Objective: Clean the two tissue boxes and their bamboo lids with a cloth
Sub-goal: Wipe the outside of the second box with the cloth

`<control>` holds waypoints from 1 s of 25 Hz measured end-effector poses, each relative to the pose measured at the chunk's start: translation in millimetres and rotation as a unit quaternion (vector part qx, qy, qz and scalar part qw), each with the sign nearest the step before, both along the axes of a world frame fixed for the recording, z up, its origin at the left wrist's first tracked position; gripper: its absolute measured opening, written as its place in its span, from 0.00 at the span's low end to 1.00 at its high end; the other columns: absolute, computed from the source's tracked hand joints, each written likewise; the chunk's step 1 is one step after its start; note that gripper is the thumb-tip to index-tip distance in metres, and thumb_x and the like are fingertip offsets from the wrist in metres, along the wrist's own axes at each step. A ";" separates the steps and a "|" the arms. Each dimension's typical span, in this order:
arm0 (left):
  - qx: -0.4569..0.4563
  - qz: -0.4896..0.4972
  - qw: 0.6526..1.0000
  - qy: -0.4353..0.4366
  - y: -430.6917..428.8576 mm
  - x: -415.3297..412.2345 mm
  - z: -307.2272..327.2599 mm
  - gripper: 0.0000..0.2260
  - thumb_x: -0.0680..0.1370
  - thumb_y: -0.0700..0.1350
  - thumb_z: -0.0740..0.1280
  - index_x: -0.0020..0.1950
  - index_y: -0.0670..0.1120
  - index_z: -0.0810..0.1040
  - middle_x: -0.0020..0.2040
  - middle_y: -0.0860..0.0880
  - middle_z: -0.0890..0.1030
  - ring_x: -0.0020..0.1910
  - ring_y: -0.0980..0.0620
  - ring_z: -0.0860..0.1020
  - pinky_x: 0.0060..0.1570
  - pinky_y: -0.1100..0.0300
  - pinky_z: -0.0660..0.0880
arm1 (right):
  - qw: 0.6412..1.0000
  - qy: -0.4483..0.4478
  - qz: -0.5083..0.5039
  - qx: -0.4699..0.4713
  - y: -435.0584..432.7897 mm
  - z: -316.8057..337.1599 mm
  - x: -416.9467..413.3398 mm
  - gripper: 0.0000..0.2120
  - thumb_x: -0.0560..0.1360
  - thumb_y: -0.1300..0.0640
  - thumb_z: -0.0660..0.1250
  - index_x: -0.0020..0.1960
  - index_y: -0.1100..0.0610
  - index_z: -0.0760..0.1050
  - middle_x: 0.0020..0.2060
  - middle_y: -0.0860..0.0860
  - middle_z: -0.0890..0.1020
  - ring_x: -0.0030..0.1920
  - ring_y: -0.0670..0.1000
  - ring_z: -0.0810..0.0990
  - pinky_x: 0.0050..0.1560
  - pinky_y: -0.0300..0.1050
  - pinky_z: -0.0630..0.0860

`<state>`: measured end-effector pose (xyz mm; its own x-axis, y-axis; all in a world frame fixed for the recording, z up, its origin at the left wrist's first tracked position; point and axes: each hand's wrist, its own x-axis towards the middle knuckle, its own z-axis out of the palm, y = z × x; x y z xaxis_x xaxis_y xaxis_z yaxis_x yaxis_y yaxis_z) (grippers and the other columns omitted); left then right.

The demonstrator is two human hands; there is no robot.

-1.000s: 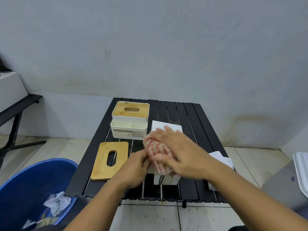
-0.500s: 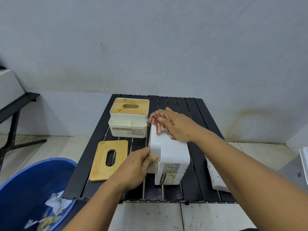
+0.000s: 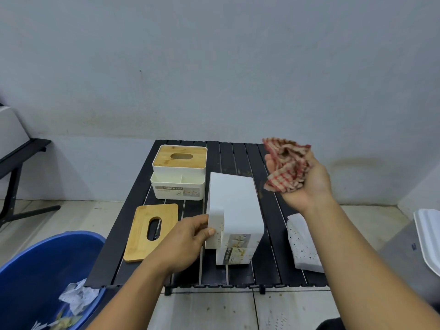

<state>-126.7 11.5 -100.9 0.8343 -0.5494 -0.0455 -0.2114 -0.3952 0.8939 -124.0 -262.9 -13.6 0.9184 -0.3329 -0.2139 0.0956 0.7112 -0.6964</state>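
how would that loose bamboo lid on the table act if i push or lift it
The loose bamboo lid looks like a flat, rigid board, so it would likely slide on the slatted table rather than roll or tip. Thin with a cut slot, it is probably light and stiff when lifted.

Red-and-cream checked cloth (image 3: 287,166), white box (image 3: 234,210) with a printed label, second box (image 3: 178,181) cream-white under a pale bamboo lid (image 3: 180,157), another tan bamboo lid (image 3: 152,231) on the black slatted table (image 3: 269,234), white paper (image 3: 303,246) speckled dark, blue tub (image 3: 45,270), grey-white wall (image 3: 214,67)
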 end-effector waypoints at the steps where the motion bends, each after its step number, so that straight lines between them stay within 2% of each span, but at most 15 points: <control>1: 0.002 -0.003 1.000 -0.003 -0.8 -1.2 1.8 0.13 0.86 0.42 0.62 0.65 0.53 0.82 0.58 0.61 0.85 0.60 0.62 0.81 0.66 0.55 0.77 | 1.000 -0.015 0.004 0.020 -1.0 1.6 -14.6 0.25 0.84 0.41 0.57 0.60 0.60 0.81 0.61 0.60 0.84 0.57 0.59 0.85 0.61 0.54 0.80; 3: -0.040 0.014 0.999 0.006 -5.9 -0.9 10.0 0.11 0.86 0.40 0.63 0.62 0.49 0.83 0.56 0.56 0.87 0.58 0.58 0.84 0.61 0.55 0.80 | 0.999 -0.038 0.021 0.029 0.6 5.7 -35.4 0.23 0.83 0.42 0.60 0.64 0.60 0.79 0.64 0.59 0.82 0.64 0.59 0.81 0.65 0.56 0.77; 6: -0.152 0.105 0.980 0.070 -15.5 3.7 23.4 0.09 0.85 0.39 0.64 0.60 0.46 0.82 0.51 0.48 0.88 0.53 0.50 0.86 0.51 0.56 0.83 | 0.997 -0.067 0.042 0.001 0.9 14.9 -45.0 0.17 0.82 0.47 0.64 0.63 0.57 0.79 0.68 0.59 0.79 0.68 0.62 0.78 0.68 0.61 0.74; 8: -0.207 0.158 0.956 0.131 -19.5 11.5 25.4 0.08 0.85 0.40 0.64 0.59 0.45 0.82 0.51 0.45 0.88 0.54 0.44 0.86 0.53 0.47 0.83 | 0.997 -0.056 0.053 -0.031 4.6 18.6 -46.8 0.16 0.81 0.49 0.65 0.62 0.59 0.80 0.66 0.61 0.80 0.68 0.65 0.78 0.70 0.62 0.72; 10: -0.234 0.186 0.935 0.189 -21.9 16.3 23.9 0.09 0.85 0.41 0.63 0.60 0.43 0.82 0.53 0.43 0.88 0.56 0.40 0.85 0.57 0.41 0.81 | 0.995 -0.034 0.074 -0.062 7.6 16.8 -46.9 0.20 0.80 0.54 0.65 0.67 0.65 0.77 0.64 0.64 0.80 0.64 0.65 0.80 0.69 0.62 0.73; 13: -0.257 0.206 0.910 0.252 -24.3 18.1 20.5 0.10 0.86 0.41 0.61 0.63 0.44 0.81 0.54 0.43 0.87 0.56 0.41 0.85 0.62 0.38 0.79 | 0.990 -0.025 0.101 -0.096 18.3 15.4 -43.9 0.18 0.78 0.58 0.63 0.64 0.65 0.78 0.56 0.61 0.84 0.56 0.61 0.84 0.65 0.59 0.77; 14: -0.267 0.206 0.902 0.268 -23.8 18.4 21.2 0.11 0.87 0.40 0.60 0.64 0.44 0.80 0.55 0.43 0.87 0.57 0.42 0.85 0.62 0.39 0.79 | 0.986 -0.017 0.092 -0.141 25.3 14.5 -40.2 0.14 0.79 0.58 0.63 0.61 0.62 0.79 0.53 0.58 0.86 0.53 0.59 0.85 0.63 0.56 0.78; 15: -0.277 0.202 0.896 0.283 -23.3 18.5 21.5 0.12 0.87 0.40 0.59 0.65 0.44 0.80 0.56 0.43 0.87 0.58 0.42 0.85 0.63 0.39 0.78 | 0.969 0.004 0.070 -0.238 33.9 12.1 -37.7 0.12 0.80 0.55 0.63 0.60 0.57 0.78 0.52 0.55 0.86 0.52 0.56 0.86 0.59 0.54 0.79; 16: -0.286 0.196 0.890 0.296 -22.2 18.2 21.6 0.13 0.87 0.39 0.58 0.66 0.45 0.80 0.57 0.43 0.87 0.59 0.41 0.84 0.65 0.38 0.77 | 0.920 0.027 0.049 -0.387 40.7 5.1 -35.4 0.12 0.81 0.51 0.63 0.63 0.52 0.76 0.57 0.51 0.85 0.56 0.53 0.85 0.59 0.52 0.79; 18: -0.303 0.179 0.879 0.321 -20.4 16.1 23.0 0.17 0.86 0.35 0.55 0.67 0.46 0.79 0.59 0.42 0.86 0.60 0.40 0.84 0.64 0.39 0.77 | 0.767 0.033 0.068 -0.637 51.9 -10.3 -33.6 0.23 0.82 0.43 0.62 0.76 0.42 0.65 0.72 0.42 0.73 0.70 0.46 0.74 0.69 0.49 0.71; 20: -0.318 0.163 0.870 0.339 -18.9 11.9 25.6 0.19 0.85 0.32 0.54 0.68 0.46 0.79 0.60 0.41 0.86 0.60 0.40 0.84 0.61 0.42 0.79 | 0.669 0.001 0.147 -0.728 57.3 -21.2 -28.1 0.31 0.82 0.39 0.58 0.82 0.42 0.53 0.80 0.40 0.58 0.80 0.43 0.55 0.77 0.49 0.57; 21: -0.329 0.154 0.864 0.347 -19.1 10.0 26.5 0.20 0.85 0.32 0.54 0.68 0.46 0.78 0.60 0.40 0.85 0.60 0.40 0.84 0.60 0.42 0.79 | 0.631 -0.005 0.169 -0.758 58.5 -24.8 -24.5 0.32 0.83 0.39 0.56 0.83 0.42 0.49 0.82 0.39 0.52 0.81 0.42 0.46 0.79 0.49 0.52; 22: -0.342 0.147 0.858 0.354 -18.6 8.8 26.8 0.20 0.85 0.31 0.53 0.69 0.45 0.77 0.61 0.40 0.85 0.61 0.39 0.84 0.60 0.42 0.80 | 0.598 0.004 0.175 -0.782 59.3 -26.4 -19.6 0.31 0.84 0.39 0.54 0.83 0.43 0.47 0.82 0.39 0.48 0.81 0.41 0.42 0.79 0.49 0.50; 23: -0.353 0.140 0.852 0.361 -17.9 8.2 26.8 0.20 0.85 0.31 0.53 0.70 0.45 0.77 0.61 0.39 0.85 0.61 0.39 0.83 0.60 0.42 0.81 | 0.581 0.014 0.175 -0.795 59.6 -26.4 -13.1 0.31 0.84 0.40 0.53 0.83 0.44 0.47 0.82 0.40 0.48 0.81 0.41 0.41 0.79 0.49 0.50; 25: -0.359 0.129 0.849 0.366 -18.5 8.7 26.4 0.21 0.85 0.31 0.53 0.72 0.44 0.76 0.62 0.39 0.84 0.61 0.39 0.83 0.59 0.43 0.82 | 0.587 0.030 0.177 -0.790 60.3 -22.2 0.5 0.28 0.85 0.44 0.54 0.83 0.45 0.50 0.82 0.42 0.52 0.82 0.44 0.45 0.79 0.48 0.51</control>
